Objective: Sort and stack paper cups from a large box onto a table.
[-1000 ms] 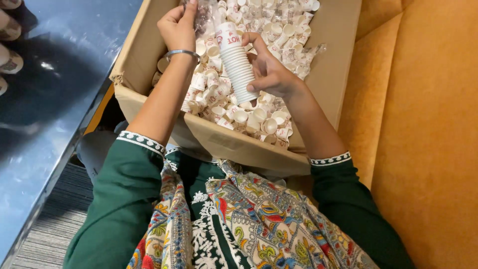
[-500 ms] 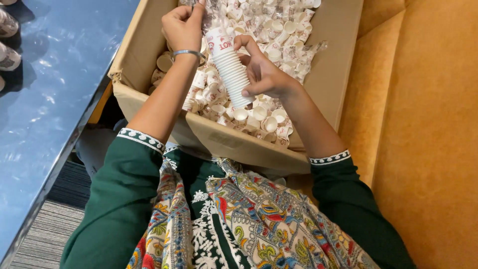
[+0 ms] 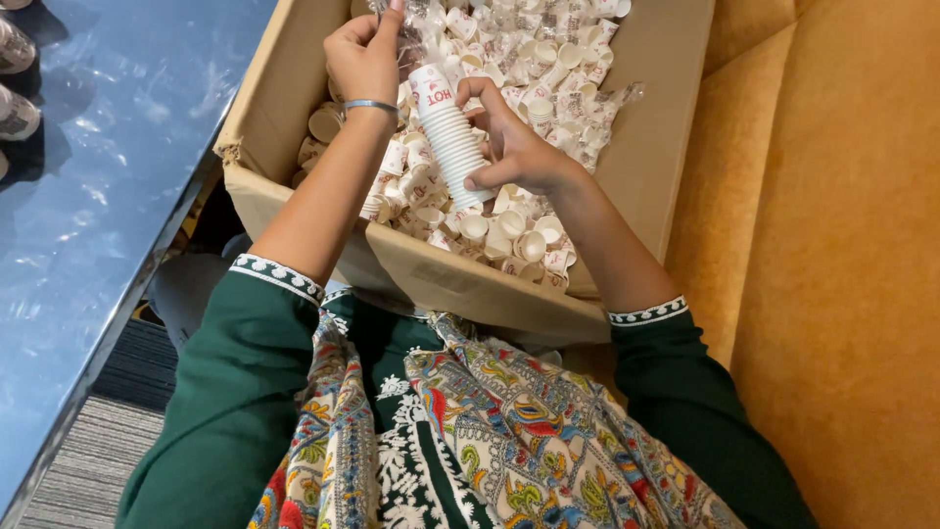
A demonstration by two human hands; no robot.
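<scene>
— Far left? Blue glossy desk [image 3: 88, 196], wrapped cups at upper left edge.
— Then left hand [image 3: 364, 61], pinched shut on clear plastic wrap [image 3: 416, 24], lifted higher than half a second ago.
— Centre? Stack of paper cups [image 3: 452, 137], clamped in right hand [image 3: 514, 147], above cardboard box [image 3: 666, 147] of loose cups.
— Meaning? Sleeve nearly off, likely.

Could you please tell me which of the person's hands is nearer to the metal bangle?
Left. The metal bangle sits on the wrist of the left hand, which pinches clear plastic wrap. The right hand is apart from it, gripping the stack of paper cups.
</scene>
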